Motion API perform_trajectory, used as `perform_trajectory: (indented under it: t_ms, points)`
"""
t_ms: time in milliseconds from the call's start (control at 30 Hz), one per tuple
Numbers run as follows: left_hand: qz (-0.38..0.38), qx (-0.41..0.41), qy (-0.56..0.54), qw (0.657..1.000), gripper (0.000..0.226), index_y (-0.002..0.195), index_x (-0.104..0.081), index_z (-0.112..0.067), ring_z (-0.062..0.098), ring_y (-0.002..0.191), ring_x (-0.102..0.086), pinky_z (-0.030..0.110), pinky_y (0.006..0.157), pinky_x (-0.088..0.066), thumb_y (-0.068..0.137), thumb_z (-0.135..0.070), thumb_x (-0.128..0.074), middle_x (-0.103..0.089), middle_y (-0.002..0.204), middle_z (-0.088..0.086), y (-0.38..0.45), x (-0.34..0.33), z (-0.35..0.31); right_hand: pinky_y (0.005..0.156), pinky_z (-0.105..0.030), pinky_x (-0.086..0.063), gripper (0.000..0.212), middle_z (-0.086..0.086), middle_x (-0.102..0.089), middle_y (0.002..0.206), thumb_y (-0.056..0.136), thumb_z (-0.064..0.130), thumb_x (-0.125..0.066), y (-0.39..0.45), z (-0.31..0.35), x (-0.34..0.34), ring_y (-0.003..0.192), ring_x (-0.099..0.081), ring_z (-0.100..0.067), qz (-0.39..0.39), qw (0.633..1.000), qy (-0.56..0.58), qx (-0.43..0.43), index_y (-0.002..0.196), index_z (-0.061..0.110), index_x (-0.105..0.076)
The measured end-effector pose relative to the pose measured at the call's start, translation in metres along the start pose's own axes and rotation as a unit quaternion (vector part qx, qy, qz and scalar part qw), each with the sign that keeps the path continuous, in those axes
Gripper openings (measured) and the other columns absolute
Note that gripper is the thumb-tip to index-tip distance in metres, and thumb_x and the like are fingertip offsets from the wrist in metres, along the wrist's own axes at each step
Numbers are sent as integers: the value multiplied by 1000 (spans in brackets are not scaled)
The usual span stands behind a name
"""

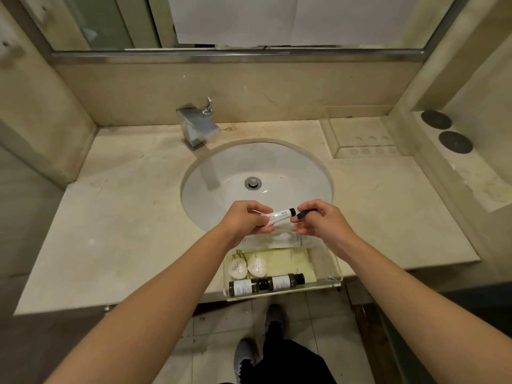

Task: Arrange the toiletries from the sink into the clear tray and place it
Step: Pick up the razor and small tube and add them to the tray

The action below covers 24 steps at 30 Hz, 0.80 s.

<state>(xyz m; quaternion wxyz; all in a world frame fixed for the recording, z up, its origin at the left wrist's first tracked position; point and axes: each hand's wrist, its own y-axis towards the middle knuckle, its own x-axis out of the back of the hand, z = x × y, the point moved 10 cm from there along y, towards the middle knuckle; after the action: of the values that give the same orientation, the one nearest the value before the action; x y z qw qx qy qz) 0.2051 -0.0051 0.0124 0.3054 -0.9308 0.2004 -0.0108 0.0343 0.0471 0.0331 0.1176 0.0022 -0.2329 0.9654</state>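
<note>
My left hand (246, 218) grips a small white tube (278, 216) with a black cap, held level over the near rim of the sink (221, 173). My right hand (322, 221) pinches a thin dark item (304, 212) right at the tube's cap end. Below both hands a clear tray (327, 268) rests on the counter's front edge. It holds two dark bottles (266, 284) lying end to end, two white round soaps (248, 268) and pale yellow packets (288, 259). The sink basin holds no toiletries.
A chrome faucet (198, 126) stands behind the basin on the left. A second clear holder (360, 139) sits at the back right of the marble counter (124, 217). Two dark round discs (446, 131) lie on the right ledge. My shoes (249, 353) are on the tiled floor.
</note>
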Motion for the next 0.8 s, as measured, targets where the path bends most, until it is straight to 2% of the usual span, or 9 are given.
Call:
perform_trajectory:
  t_ms: [133,233,300,367,433,533,667,733,800]
  points:
    - [-5,10,13,1000,20,89,-67,0,31,75,-71,27,69,-62,87,16,-55,-62,99,22,-11,0,12,64,-29,-59,17,-17,-73,84,87,-7,-56,-12,-5,5,67,-71,-25,-24,997,-63,33,102,2,-58]
    - [-9,19,40,999,21,91,-67,-1,30,76,-72,28,70,-61,88,14,-54,-61,100,19,-17,0,22,56,-28,-54,11,-7,-73,71,87,2,-60,-22,-2,15,58,-67,-20,-74,977,-180,81,95,10,-59]
    - [-9,21,68,997,21,93,-67,-2,29,77,-73,29,73,-61,89,13,-53,-61,100,18,-21,-1,29,54,-32,-51,4,1,-70,66,89,14,-61,-31,4,18,55,-64,-19,-106,940,-297,129,89,16,-58]
    - [-8,18,98,995,21,93,-66,-3,27,75,-73,33,82,-60,88,13,-53,-59,91,13,-24,-2,34,55,-36,-47,8,4,-64,62,90,24,-61,-40,10,17,58,-60,-20,-126,892,-399,170,86,18,-57]
    - [-7,15,119,993,21,93,-66,-2,26,72,-72,36,86,-58,88,14,-54,-55,82,9,-27,-3,38,55,-36,-44,12,7,-53,56,90,27,-62,-46,12,15,59,-55,-23,-132,860,-453,195,86,17,-57]
    - [-11,11,142,990,22,85,-66,-4,28,71,-70,35,80,-60,86,14,-55,-54,82,11,-29,-7,42,56,-35,-43,14,8,-49,61,89,29,-63,-51,13,10,62,-53,-22,-126,834,-490,219,85,16,-57]
    - [-24,9,176,984,20,80,-66,-5,28,68,-68,35,73,-61,83,14,-60,-58,90,16,-28,-9,47,56,-34,-43,16,4,-52,83,87,29,-65,-56,12,2,67,-52,-21,-113,810,-514,258,86,14,-57]
    - [-30,14,203,979,20,79,-65,-6,25,63,-67,29,61,-60,82,12,-60,-61,91,17,-29,-10,49,57,-33,-43,18,3,-53,90,88,30,-64,-57,9,1,66,-52,-21,-106,804,-524,259,89,13,-57]
    - [-34,18,218,975,18,80,-64,-7,24,57,-66,23,49,-55,84,11,-60,-61,91,17,-29,-11,51,60,-36,-46,18,2,-56,88,90,31,-61,-55,5,2,68,-54,-22,-98,808,-528,242,90,14,-54]
